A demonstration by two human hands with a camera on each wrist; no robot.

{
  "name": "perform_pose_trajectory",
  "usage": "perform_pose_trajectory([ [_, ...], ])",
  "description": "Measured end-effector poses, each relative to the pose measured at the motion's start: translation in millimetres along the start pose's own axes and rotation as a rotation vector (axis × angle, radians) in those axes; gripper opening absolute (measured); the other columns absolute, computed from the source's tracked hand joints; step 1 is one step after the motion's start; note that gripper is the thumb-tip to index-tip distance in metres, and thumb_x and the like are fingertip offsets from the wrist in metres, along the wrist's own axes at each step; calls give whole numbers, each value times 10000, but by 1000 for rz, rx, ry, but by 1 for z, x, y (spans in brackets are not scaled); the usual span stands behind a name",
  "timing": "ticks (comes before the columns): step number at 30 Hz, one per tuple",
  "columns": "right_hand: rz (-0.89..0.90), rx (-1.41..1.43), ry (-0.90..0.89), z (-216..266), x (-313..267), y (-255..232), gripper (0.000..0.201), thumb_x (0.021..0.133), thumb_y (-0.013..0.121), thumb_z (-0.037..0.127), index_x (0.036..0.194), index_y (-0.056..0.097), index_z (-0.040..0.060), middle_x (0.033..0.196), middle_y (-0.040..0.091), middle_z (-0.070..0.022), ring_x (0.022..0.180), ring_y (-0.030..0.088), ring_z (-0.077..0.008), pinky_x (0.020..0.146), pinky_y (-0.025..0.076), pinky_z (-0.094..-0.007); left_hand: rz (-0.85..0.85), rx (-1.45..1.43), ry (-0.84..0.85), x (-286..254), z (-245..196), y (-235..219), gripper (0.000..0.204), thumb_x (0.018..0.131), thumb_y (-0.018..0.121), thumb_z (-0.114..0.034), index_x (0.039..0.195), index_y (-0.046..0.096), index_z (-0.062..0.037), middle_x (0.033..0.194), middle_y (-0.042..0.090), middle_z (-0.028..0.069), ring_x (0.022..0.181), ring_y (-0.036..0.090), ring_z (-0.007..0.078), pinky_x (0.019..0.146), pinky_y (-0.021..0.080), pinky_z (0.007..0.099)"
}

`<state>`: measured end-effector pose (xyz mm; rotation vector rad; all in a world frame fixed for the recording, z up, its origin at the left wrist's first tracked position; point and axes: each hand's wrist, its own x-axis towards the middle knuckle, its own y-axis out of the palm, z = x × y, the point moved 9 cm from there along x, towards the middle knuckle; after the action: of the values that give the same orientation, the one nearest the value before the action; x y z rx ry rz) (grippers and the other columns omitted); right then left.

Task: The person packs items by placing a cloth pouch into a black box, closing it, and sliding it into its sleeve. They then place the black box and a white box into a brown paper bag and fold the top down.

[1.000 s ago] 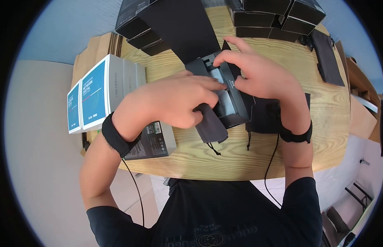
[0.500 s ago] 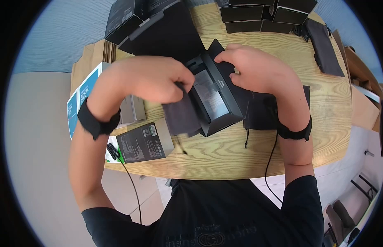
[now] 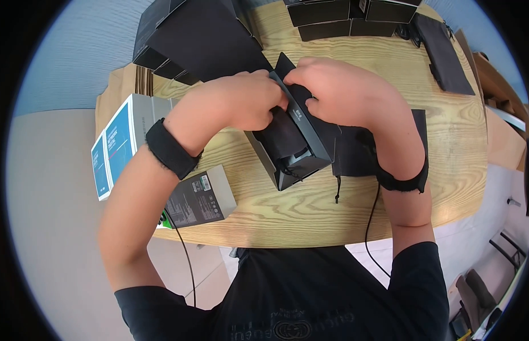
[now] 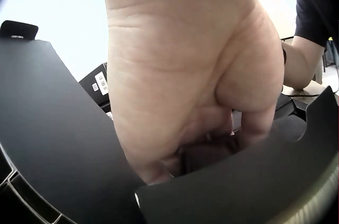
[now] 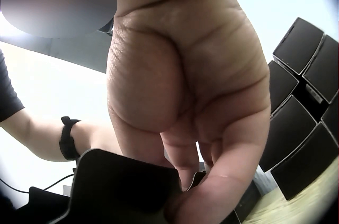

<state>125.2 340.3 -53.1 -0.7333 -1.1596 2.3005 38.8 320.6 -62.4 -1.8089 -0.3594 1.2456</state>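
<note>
An open black box (image 3: 304,124) stands at an angle on the table, its tall lid (image 3: 213,48) raised at the back left. Inside it lies a dark drawstring pouch (image 3: 282,136), its cord near the front end. My left hand (image 3: 239,101) reaches in from above and grips the pouch at its back end, fingers partly hidden behind the box wall in the left wrist view. On the other side, my right hand (image 3: 338,94) pinches the box's right side flap (image 3: 286,63) between thumb and fingers. A second dark pouch (image 3: 355,153) lies flat under my right forearm.
Black boxes (image 3: 324,17) are stacked at the back. White-and-blue boxes (image 3: 118,145) stand at the left, with a printed black box (image 3: 199,196) near the front edge. Another dark pouch (image 3: 443,57) lies at the back right. Cables run from both wrists.
My left hand first drew the pouch left, off the box, then brought it back right and down into it. The pouch now covers the clear-wrapped contents. My right hand stays at the flap.
</note>
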Motion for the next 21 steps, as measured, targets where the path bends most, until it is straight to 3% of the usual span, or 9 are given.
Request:
perform_pose_trajectory([
  [5,-51,34,-26,0,-2,-4,436,848,633,16,1284,646,6,1133,643,-165,1114,621,-351,958,513,-424,-16,168,15,-6,-13,8,294,870,656,-107,1136,777,-135,1080,703,57,1157,563,277,957,489,415],
  [10,-92,-5,-21,-1,-2,-5,441,845,640,20,1286,644,2,1130,643,-167,1117,622,-351,961,512,-424,-506,598,-22,-22,-30,-4,141,788,730,-119,923,771,-120,1033,675,35,1071,598,225,858,510,366],
  [11,-104,-6,-34,-1,-2,-6,443,844,642,21,1286,644,2,1130,644,-168,1115,622,-352,961,512,-426,-506,597,-22,-20,-31,-4,141,788,730,-119,923,771,-120,1033,675,35,1071,598,225,858,510,366],
  [13,-116,-8,-49,-1,-3,-7,445,842,644,22,1286,643,1,1131,645,-169,1113,623,-353,960,511,-427,-766,545,-37,-31,-37,-25,121,746,746,-115,866,767,-110,920,667,25,974,612,219,823,505,352],
  [14,-118,-16,-55,0,-3,-7,443,841,644,22,1284,643,1,1130,648,-170,1114,624,-355,961,511,-427,-765,545,-38,-34,-38,-26,121,746,746,-115,866,767,-110,920,667,25,974,612,219,823,505,352],
  [16,-121,-24,-60,0,-3,-7,442,841,644,23,1282,642,2,1129,651,-170,1115,624,-357,962,511,-428,-487,321,-88,-29,-26,-14,92,847,734,-125,922,739,-72,938,663,63,965,621,260,870,492,368],
  [17,-127,4,-78,0,-3,-6,442,841,645,23,1282,641,1,1130,654,-172,1117,624,-361,964,511,-428,-486,321,-86,-31,-21,-12,92,847,734,-125,922,739,-72,938,663,63,965,621,260,870,492,368],
  [19,-133,34,-95,2,-2,-6,442,842,646,23,1283,639,1,1131,657,-174,1120,625,-365,967,511,-428,-387,84,163,-32,-28,0,135,899,719,-181,948,744,-57,947,677,80,941,641,272,917,469,387],
  [21,-76,40,-59,5,-2,-4,444,844,645,21,1288,638,3,1151,665,-180,1133,623,-368,977,509,-428,-338,48,156,-31,-23,5,155,915,709,-197,964,746,-55,958,683,87,962,642,277,937,458,394],
])
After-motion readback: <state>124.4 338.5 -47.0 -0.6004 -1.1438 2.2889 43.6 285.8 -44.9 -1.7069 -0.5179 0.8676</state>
